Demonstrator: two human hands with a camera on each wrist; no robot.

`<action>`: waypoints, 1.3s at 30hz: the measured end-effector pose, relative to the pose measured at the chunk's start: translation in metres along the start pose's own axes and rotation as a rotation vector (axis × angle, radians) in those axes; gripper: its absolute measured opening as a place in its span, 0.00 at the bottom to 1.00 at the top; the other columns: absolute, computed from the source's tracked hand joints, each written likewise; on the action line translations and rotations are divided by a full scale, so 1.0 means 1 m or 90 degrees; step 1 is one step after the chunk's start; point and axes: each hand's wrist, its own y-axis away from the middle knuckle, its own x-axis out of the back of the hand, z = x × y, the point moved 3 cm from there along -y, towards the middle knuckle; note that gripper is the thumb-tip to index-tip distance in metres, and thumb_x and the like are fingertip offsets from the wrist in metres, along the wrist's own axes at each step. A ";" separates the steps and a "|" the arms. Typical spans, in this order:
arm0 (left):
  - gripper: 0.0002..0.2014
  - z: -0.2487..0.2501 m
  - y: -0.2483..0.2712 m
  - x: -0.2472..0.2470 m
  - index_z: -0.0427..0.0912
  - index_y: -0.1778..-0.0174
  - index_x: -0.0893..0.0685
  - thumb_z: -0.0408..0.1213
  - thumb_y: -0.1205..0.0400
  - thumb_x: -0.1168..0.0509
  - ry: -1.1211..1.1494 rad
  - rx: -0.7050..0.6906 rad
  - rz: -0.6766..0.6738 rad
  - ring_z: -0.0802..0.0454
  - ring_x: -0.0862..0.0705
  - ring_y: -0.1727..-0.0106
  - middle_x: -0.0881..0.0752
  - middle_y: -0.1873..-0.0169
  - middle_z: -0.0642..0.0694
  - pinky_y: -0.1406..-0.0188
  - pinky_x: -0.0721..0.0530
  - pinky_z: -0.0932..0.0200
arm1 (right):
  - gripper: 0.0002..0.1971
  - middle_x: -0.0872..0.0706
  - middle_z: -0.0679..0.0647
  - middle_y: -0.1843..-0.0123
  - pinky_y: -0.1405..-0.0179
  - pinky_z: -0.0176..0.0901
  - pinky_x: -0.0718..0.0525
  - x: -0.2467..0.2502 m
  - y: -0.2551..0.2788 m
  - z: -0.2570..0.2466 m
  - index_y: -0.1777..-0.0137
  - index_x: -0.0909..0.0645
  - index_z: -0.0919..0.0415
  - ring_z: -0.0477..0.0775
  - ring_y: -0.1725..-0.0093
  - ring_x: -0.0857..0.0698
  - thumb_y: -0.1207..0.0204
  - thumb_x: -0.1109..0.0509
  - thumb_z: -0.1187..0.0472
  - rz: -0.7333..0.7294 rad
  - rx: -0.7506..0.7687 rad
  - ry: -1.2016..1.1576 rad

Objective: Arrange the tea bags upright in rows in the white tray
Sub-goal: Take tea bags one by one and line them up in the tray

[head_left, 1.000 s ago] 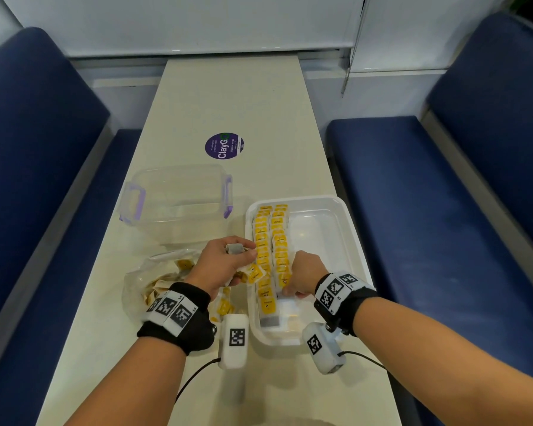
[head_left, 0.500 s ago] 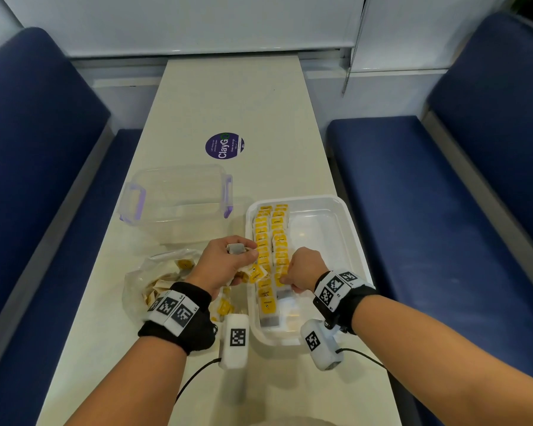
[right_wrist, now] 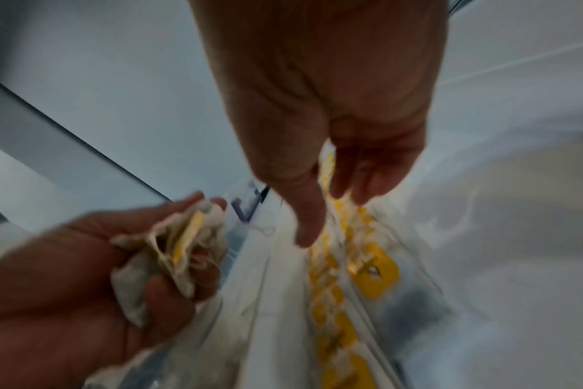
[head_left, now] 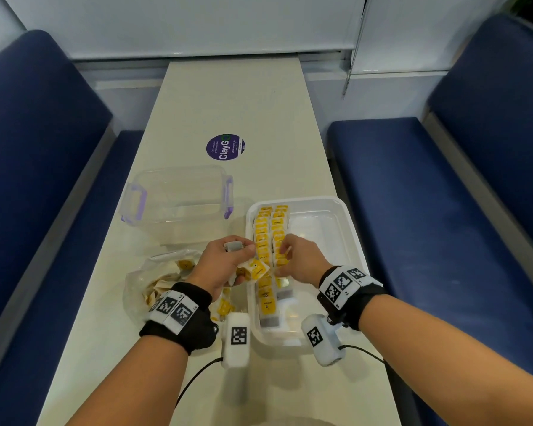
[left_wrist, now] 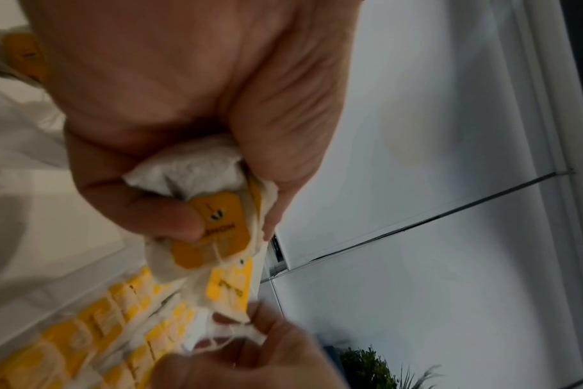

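A white tray sits on a long pale table. Two rows of yellow-tagged tea bags stand upright along the tray's left side; its right half is bare. Left of the tray, a crumpled clear plastic bag holds more loose tea bags. Behind that stands a clear tub with purple clips, nothing visible inside.

The left hand grips a bunch of tea bags, fingers curled round them, just beside the tray's left rim. The right hand hovers over the rows, fingers loosely extended and apart, fingertips touching the bags' tops. It hides the rows' middle section. Both wrist views are blurred.
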 end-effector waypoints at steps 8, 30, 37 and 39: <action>0.05 0.002 -0.004 0.001 0.42 0.59 0.15 0.36 0.17 0.30 0.140 0.003 0.044 0.48 0.20 0.67 0.15 0.61 0.41 0.73 0.20 0.59 | 0.22 0.19 0.53 0.62 0.60 0.43 0.17 0.010 0.012 -0.031 0.48 0.22 0.59 0.50 0.63 0.19 0.39 0.16 0.68 -0.207 0.087 -0.237; 0.03 0.013 0.004 -0.012 0.45 0.55 0.11 0.35 0.22 0.25 -0.091 -0.048 -0.101 0.55 0.19 0.69 0.09 0.59 0.36 0.75 0.24 0.62 | 0.06 0.15 0.51 0.69 0.66 0.35 0.17 0.042 0.005 -0.048 0.51 0.10 0.66 0.44 0.71 0.19 0.27 0.26 0.68 -0.029 0.153 -0.121; 0.12 0.007 -0.003 -0.009 0.32 0.52 0.14 0.37 0.22 0.24 -0.159 -0.045 -0.093 0.54 0.20 0.69 0.11 0.55 0.32 0.76 0.22 0.62 | 0.03 0.13 0.60 0.63 0.62 0.40 0.18 0.052 0.004 -0.042 0.55 0.12 0.67 0.51 0.65 0.18 0.25 0.27 0.69 -0.037 0.146 -0.250; 0.13 0.007 -0.003 -0.010 0.31 0.51 0.16 0.36 0.22 0.24 -0.166 -0.051 -0.109 0.58 0.19 0.70 0.11 0.58 0.36 0.75 0.22 0.61 | 0.03 0.14 0.51 0.67 0.63 0.41 0.19 0.053 0.002 -0.041 0.55 0.13 0.66 0.50 0.65 0.20 0.25 0.28 0.71 -0.022 0.139 -0.323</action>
